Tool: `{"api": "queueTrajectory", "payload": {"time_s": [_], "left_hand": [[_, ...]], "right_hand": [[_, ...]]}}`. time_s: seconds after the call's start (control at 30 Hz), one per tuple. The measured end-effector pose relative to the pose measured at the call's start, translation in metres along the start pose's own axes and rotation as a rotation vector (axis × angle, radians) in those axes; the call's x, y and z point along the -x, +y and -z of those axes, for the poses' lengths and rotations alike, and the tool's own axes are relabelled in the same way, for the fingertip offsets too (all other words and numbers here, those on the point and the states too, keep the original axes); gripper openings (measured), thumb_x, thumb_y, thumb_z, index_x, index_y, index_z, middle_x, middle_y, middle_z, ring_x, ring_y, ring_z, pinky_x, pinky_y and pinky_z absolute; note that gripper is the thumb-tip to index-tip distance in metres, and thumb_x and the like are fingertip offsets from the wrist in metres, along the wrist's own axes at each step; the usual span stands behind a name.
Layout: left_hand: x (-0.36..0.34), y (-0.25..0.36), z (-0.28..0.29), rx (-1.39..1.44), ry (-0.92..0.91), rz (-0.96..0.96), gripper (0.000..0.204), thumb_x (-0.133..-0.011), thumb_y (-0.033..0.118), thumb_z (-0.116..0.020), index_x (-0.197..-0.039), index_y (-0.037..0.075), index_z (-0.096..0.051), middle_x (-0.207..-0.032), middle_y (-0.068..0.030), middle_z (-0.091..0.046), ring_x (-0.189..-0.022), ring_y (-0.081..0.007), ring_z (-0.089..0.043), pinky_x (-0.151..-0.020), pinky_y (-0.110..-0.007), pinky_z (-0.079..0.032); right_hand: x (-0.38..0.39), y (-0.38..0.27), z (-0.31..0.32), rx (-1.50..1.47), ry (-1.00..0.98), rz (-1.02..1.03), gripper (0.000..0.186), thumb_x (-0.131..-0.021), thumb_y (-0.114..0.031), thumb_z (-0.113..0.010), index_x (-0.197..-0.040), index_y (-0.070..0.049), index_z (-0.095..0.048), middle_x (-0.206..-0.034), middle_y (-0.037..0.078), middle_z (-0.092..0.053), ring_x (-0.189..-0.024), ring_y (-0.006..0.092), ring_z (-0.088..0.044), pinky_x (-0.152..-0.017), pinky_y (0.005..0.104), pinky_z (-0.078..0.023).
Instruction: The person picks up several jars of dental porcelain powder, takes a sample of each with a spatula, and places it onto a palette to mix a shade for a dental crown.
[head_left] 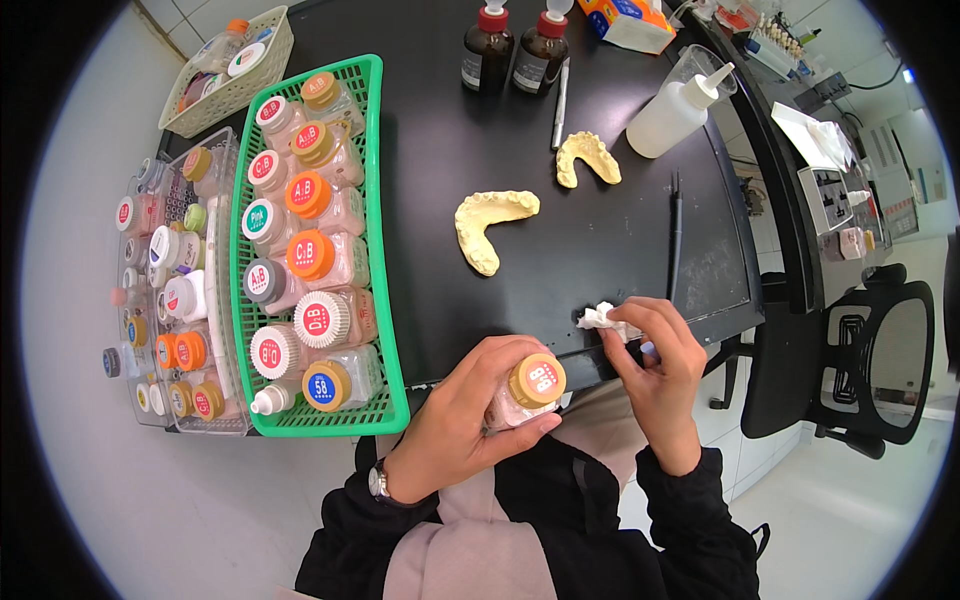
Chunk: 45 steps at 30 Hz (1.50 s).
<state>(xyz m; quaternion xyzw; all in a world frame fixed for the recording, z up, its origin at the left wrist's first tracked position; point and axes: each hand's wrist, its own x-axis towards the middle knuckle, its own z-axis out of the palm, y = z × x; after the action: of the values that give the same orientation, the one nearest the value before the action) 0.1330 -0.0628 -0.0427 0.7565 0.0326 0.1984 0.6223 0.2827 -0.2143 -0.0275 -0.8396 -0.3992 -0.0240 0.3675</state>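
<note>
My left hand (462,415) is wrapped round a clear jar of pinkish powder with a gold screw cap (538,381), held at the table's front edge with the cap on. My right hand (660,365) pinches a crumpled white tissue (605,318) between thumb and fingers, touching the black tabletop. A small pale-blue piece (650,350) shows by its curled fingers; what it belongs to is hidden. Beyond the hands lie two cream-yellow dental casts, an angled one (488,226) and a smaller horseshoe-shaped one (588,160).
A green basket (400,395) of capped jars stands left, with a clear organizer (235,300) and cream basket (180,125) beyond. Two brown bottles (488,52), a metal tool (561,105), a white squeeze bottle (668,118) and a black brush (677,240) occupy the table. A chair (880,365) stands right.
</note>
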Motion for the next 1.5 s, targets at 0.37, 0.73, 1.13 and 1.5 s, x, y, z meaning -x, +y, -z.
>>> {"api": "queueTrajectory", "payload": {"time_s": [0.37, 0.73, 1.13, 1.5], "left_hand": [[0.0, 0.0, 0.0, -0.006, 0.0, -0.001, 0.052, -0.082, 0.012, -0.076, -0.124, 0.001, -0.047, -0.116, -0.0178, -0.056, -0.104, -0.0306, -0.059, -0.09, -0.037, -0.048], [-0.001, 0.0, 0.0, -0.005, -0.002, 0.007, 0.052, -0.082, 0.012, -0.076, -0.123, 0.001, -0.047, -0.116, -0.0178, -0.056, -0.104, -0.0303, -0.059, -0.09, -0.037, -0.048], [-0.001, 0.0, -0.001, 0.006, 0.011, -0.008, 0.051, -0.081, 0.012, -0.077, -0.123, 0.0, -0.048, -0.115, -0.0175, -0.056, -0.104, -0.0301, -0.059, -0.089, -0.036, -0.048], [0.0, 0.0, 0.0, 0.006, 0.012, 0.001, 0.051, -0.081, 0.011, -0.076, -0.123, 0.001, -0.048, -0.115, -0.0167, -0.057, -0.104, -0.0303, -0.059, -0.09, -0.037, -0.048]], "right_hand": [[0.0, 0.0, 0.002, 0.014, 0.019, 0.0, 0.02, -0.073, 0.0, -0.076, -0.09, -0.006, -0.068, -0.09, 0.005, -0.065, -0.066, 0.0165, -0.062, -0.054, 0.0249, -0.047], [-0.001, 0.002, -0.002, 0.003, -0.004, 0.041, 0.02, -0.074, -0.001, -0.075, -0.091, -0.006, -0.067, -0.091, 0.005, -0.065, -0.067, 0.0183, -0.064, -0.056, 0.0267, -0.049], [-0.001, 0.0, -0.001, 0.009, 0.004, 0.022, 0.019, -0.076, -0.001, -0.075, -0.093, -0.006, -0.067, -0.093, 0.005, -0.065, -0.068, 0.0176, -0.064, -0.057, 0.0258, -0.049], [-0.007, 0.003, 0.018, -0.384, -0.009, -0.373, 0.024, -0.101, -0.02, -0.052, -0.117, -0.003, -0.058, -0.082, 0.005, -0.064, -0.07, 0.0053, -0.053, -0.06, 0.0188, -0.037]]}}
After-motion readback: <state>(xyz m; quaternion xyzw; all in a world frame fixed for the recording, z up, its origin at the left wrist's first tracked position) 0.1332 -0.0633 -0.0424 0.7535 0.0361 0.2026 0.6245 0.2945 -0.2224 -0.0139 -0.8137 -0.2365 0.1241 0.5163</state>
